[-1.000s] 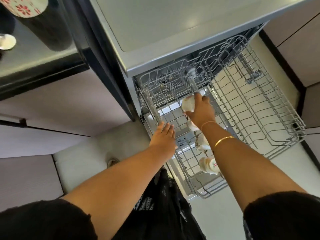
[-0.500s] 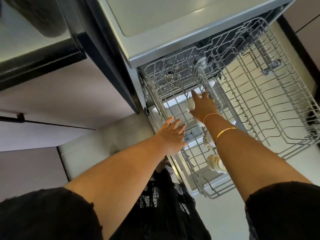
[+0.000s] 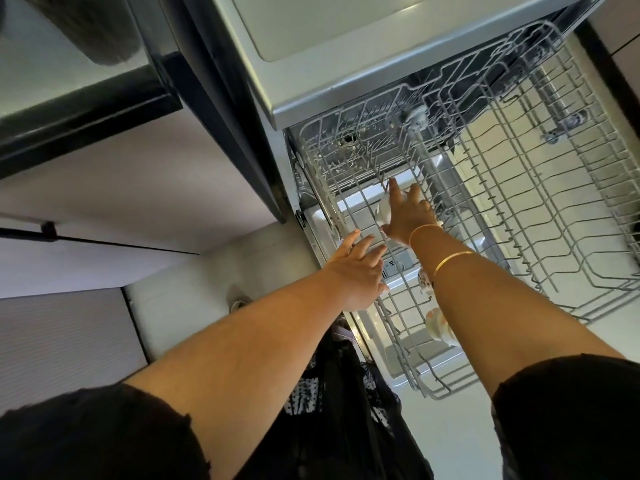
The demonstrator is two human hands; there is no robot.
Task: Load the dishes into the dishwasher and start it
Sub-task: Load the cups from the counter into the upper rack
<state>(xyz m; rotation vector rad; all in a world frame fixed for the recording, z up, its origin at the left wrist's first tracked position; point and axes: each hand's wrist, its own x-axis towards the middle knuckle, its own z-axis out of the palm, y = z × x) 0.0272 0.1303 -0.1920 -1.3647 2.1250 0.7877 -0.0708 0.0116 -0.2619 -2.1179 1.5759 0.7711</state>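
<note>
Nearest, in the pulled-out grey wire rack [image 3: 540, 216], the near cup [image 3: 437, 328], rounded and white, lies beside the right forearm. The patterned second cup [image 3: 425, 283] sits just beyond it. The left hand [image 3: 358, 273] rests at the rack's left rim, fingers straight and close together. Farther in, the right hand [image 3: 408, 216], with thin gold bangles [image 3: 450, 259] on its wrist, spreads straight fingers over the smooth white far cup [image 3: 383, 211] among the tines. Behind is the dishwasher [image 3: 346, 81], its top flat, smooth grey.

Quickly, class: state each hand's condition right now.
Left hand: open, fingers straight, holding nothing.
Right hand: open, straight fingers touching the white cup.
</note>
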